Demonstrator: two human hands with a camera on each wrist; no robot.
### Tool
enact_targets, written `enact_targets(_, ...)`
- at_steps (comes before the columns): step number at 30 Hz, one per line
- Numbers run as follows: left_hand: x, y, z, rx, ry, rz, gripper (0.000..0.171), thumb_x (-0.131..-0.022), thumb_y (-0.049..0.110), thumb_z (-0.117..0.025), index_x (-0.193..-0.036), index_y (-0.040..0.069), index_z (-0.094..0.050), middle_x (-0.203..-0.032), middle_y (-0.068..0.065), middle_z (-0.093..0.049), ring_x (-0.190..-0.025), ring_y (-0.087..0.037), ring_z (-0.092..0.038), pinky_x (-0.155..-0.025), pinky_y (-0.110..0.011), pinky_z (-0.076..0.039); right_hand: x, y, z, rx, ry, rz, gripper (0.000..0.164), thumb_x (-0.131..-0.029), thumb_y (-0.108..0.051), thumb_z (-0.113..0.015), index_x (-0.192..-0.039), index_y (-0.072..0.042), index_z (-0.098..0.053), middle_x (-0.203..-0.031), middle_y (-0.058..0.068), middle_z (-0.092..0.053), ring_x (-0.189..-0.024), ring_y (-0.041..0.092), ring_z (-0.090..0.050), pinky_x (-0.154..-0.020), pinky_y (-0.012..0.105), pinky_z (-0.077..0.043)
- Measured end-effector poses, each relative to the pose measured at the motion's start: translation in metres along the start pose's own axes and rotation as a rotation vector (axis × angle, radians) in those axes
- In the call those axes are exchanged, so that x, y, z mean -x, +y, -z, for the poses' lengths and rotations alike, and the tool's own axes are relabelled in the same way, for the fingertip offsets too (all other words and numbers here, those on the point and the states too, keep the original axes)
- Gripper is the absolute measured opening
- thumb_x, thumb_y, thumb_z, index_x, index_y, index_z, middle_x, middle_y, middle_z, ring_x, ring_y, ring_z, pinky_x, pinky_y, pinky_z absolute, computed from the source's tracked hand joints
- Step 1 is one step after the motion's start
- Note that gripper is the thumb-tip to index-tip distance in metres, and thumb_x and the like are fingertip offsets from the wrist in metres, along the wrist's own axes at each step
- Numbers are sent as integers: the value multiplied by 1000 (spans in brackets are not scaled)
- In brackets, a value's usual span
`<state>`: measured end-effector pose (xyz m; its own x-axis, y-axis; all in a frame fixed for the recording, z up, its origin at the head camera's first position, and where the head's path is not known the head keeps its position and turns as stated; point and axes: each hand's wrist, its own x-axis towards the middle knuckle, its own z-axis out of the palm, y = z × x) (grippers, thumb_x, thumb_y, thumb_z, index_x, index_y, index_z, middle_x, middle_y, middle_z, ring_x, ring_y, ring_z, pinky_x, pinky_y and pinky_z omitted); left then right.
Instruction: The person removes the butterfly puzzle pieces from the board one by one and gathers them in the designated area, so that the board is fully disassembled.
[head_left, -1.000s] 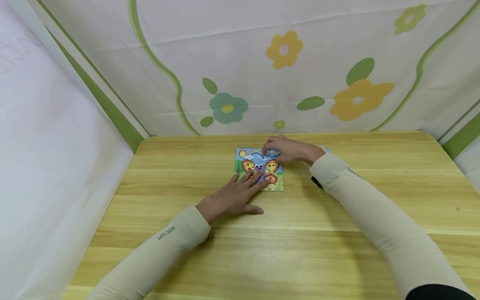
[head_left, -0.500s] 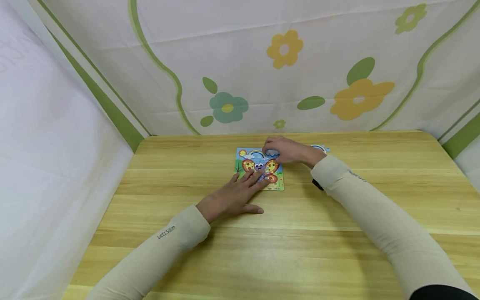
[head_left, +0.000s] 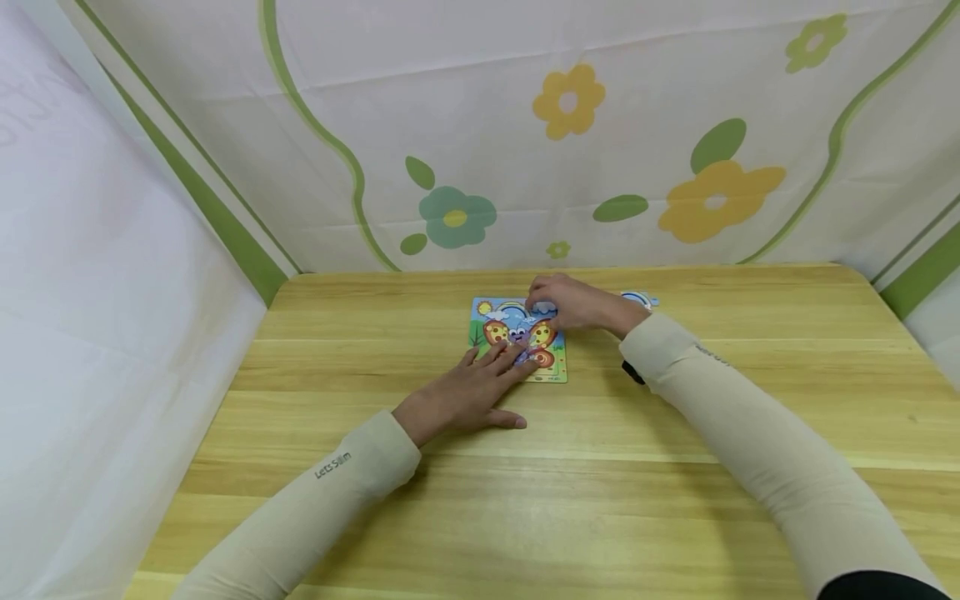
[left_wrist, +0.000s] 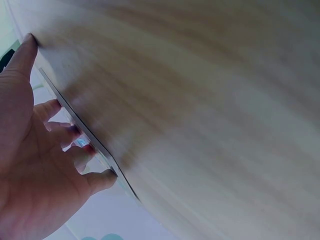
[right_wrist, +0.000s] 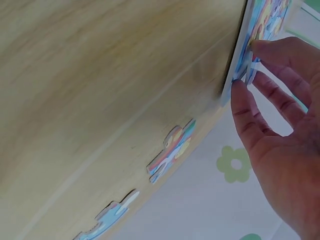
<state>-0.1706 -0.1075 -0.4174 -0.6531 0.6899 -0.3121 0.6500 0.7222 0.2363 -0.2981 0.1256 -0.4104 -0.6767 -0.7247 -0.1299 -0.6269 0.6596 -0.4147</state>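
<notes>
A jigsaw puzzle board [head_left: 555, 377] with a butterfly, a sun and a rainbow lies flat near the far side of the table. My left hand [head_left: 468, 392] rests its spread fingers on the lower left of the picture, thumb out on the wood. In the left wrist view those fingertips lie along the board's thin edge [left_wrist: 97, 143]. At the top right corner, my right hand [head_left: 573, 302] pinches a blue puzzle piece [right_wrist: 249, 74] between thumb and fingers. The piece stands tilted against the board in the right wrist view; its far side is hidden.
Right of the board lies a loose rainbow piece [head_left: 637, 298], partly behind the right wrist. The right wrist view shows a red and blue piece [right_wrist: 172, 150] and a light blue piece [right_wrist: 112, 215] on the wooden table [head_left: 480, 517]. A flower-printed curtain [head_left: 510, 125] hangs behind.
Both hands stay almost where they were on the puzzle. The right wrist has shifted slightly, so more of the loose rainbow piece shows than a second ago.
</notes>
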Motion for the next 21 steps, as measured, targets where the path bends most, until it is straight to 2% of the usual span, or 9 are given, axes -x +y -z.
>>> enact_targets(4, 0, 0, -1, -2, 0, 7, 87, -103, 63, -52, -171, 27, -11, -179, -5, 1, -165, -35, -5, -128, -66, -15, 1, 1, 2, -1, 7, 10, 40, -88, 3, -75, -128, -3, -72, -139, 19, -61, -134, 42, -53, -118, 58, -41)
enact_targets(11, 1, 1, 1, 10, -7, 12, 87, -103, 64, -52, -171, 28, -10, -179, -5, 2, -165, -35, -3, -129, -65, -14, 15, 10, 10, -3, 71, 38, 40, -89, 3, -70, -130, 3, -70, -136, 23, -61, -129, 45, -56, -112, 60, -45)
enact_targets(21, 1, 2, 1, 12, -6, 7, 88, -103, 63, -52, -171, 27, -9, -179, -6, 1, -165, -35, -4, -129, -65, -12, 51, 36, 22, -64, 125, -14, 39, -92, 8, -65, -131, 5, -68, -132, 22, -61, -120, 40, -61, -90, 47, -61)
